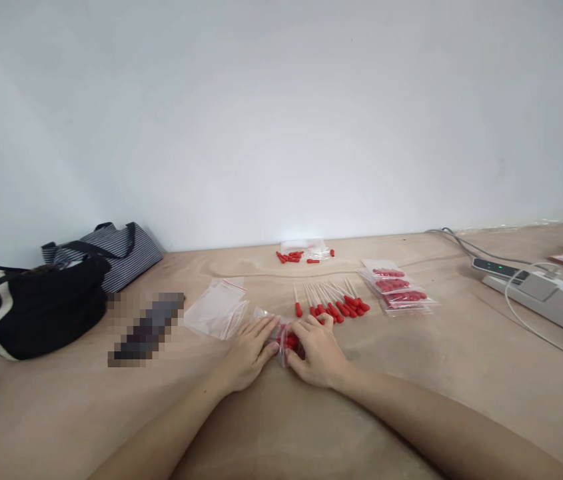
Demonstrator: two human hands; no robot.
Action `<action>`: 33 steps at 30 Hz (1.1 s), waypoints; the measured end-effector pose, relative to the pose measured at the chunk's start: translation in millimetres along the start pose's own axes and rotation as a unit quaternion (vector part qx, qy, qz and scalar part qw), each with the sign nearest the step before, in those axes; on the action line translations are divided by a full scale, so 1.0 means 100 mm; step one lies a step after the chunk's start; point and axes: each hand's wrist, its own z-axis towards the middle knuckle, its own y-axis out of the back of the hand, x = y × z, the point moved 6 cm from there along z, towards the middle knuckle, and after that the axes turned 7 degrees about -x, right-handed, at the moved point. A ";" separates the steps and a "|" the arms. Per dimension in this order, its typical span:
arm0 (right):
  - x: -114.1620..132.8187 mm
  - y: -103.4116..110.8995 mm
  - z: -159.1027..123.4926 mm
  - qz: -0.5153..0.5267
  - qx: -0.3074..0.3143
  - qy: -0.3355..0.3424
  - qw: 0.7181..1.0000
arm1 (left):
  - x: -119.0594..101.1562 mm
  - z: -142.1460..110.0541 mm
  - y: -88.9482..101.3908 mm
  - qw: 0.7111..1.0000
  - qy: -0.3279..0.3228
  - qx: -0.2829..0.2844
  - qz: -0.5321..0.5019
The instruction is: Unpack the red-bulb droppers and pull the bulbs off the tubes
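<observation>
My left hand (pixel 250 352) and my right hand (pixel 317 350) meet at the middle of the table, both gripping a small clear zip bag (pixel 285 341) with red-tipped droppers inside. Just beyond my right hand lies a loose row of several droppers (pixel 331 301) with red bulbs. A pile of empty clear zip bags (pixel 217 307) sits to the left of my left hand. Filled bags of droppers (pixel 397 283) are stacked to the right of the row.
Loose red bulbs and a clear bag (pixel 305 252) lie near the wall. A black and striped handbag (pixel 36 303) and a striped tote (pixel 111 250) stand at the left. A power strip (pixel 536 288) with cables is at the right.
</observation>
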 end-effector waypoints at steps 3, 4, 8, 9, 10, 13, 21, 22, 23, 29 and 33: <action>-0.04 0.03 -0.01 0.022 -0.011 -0.017 1.000 | 0.00 0.00 -0.02 1.000 0.004 0.005 0.006; -0.06 0.04 -0.01 0.030 -0.014 -0.025 0.999 | 0.01 0.00 -0.03 1.000 0.005 0.007 0.006; -0.17 0.16 -0.04 0.068 -0.028 -0.037 0.997 | 0.00 -0.01 -0.05 1.000 0.009 0.018 0.009; -0.22 0.20 -0.06 0.075 -0.029 -0.039 0.996 | 0.00 -0.01 -0.05 1.000 0.011 0.020 0.012; -0.27 0.24 -0.08 0.079 -0.028 -0.041 0.996 | 0.00 -0.01 -0.05 1.000 0.013 0.022 0.015; -0.48 0.34 -0.16 0.074 -0.001 -0.042 0.996 | 0.00 -0.01 -0.04 0.999 0.026 0.034 0.023; -0.69 0.43 -0.29 0.059 0.026 -0.014 0.998 | -0.02 0.00 -0.02 0.998 0.040 0.043 0.022; -0.66 0.41 -0.28 0.061 0.030 -0.007 0.998 | -0.01 0.00 -0.03 0.998 0.040 0.042 0.021; -0.63 0.38 -0.26 0.064 0.035 -0.001 0.997 | 0.00 -0.01 -0.03 0.998 0.040 0.042 0.020; -0.67 0.35 -0.23 0.064 0.065 -0.024 0.996 | 0.03 -0.06 -0.01 0.998 0.045 0.042 0.020; -0.77 0.43 -0.24 0.086 0.101 -0.055 0.990 | 0.03 -0.08 0.02 0.998 0.046 0.038 0.027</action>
